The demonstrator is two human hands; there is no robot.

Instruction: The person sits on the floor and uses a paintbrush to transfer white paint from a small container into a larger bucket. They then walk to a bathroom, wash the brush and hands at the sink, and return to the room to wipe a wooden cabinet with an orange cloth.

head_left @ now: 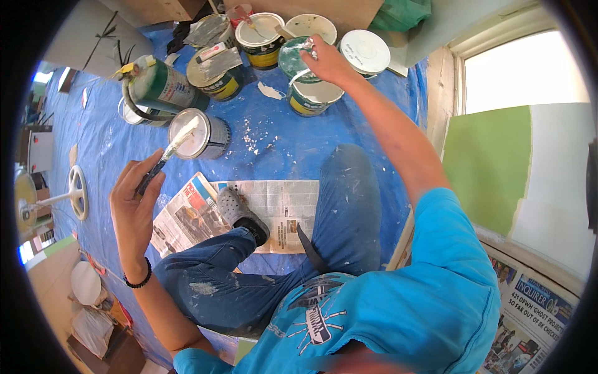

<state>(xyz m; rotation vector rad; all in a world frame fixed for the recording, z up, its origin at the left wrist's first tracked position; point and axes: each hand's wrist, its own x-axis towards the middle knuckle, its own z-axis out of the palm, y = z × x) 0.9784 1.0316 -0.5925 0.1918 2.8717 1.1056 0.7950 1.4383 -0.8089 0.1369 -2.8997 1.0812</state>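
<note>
My left hand (pixel 138 190) grips the black handle of a putty knife (pixel 184 134), its narrow blade coated white. The blade overlaps the top of a closed round metal can (pixel 217 138) in the picture; whether they touch, I cannot tell. At the far side, my right arm reaches out and my right hand (pixel 321 60) has its fingers closed on the edge of a dark green lid (pixel 294 57) smeared with white. The lid is tilted up behind an open green-and-yellow tub (pixel 309 106) of white paste with a white handle.
More paint tubs (pixel 260 37) stand at the back, one topped by a white lid (pixel 365 52). A green canister (pixel 163 87) leans left. White crumbs (pixel 252 140) lie on the blue sheet (pixel 293 162); newspaper (pixel 280 209) lies under my foot. A green-and-white wall (pixel 489 156) is right.
</note>
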